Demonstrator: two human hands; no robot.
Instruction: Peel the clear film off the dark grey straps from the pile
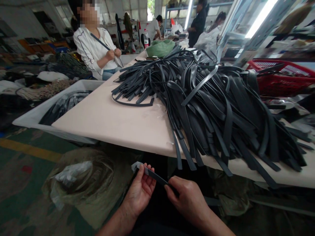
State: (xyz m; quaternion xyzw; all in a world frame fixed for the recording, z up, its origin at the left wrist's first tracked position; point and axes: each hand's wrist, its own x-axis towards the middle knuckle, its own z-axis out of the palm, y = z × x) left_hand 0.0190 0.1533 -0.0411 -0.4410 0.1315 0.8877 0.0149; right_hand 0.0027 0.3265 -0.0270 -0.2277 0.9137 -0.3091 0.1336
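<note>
A flat black strap [158,178] is stretched between my two hands, below the near edge of the table. My left hand [140,188], palm up, pinches one end of it with the thumb on top. A small whitish, translucent piece [136,166] sits at that end, past my fingertips; I cannot tell whether it is plastic or paper. My right hand [187,198] is closed around the strap farther along, its knuckles up. The rest of the strap is hidden beneath that hand. A big heap of similar black straps [206,108] lies on the table, several ends hanging over the edge.
The pale tabletop [118,121] spreads ahead. Left of it stands a white bin [31,119] holding dark straps. An olive sack [98,196] lies on the floor. A red basket [283,75] is at right. A person in white [91,49] sits across, holding a strap.
</note>
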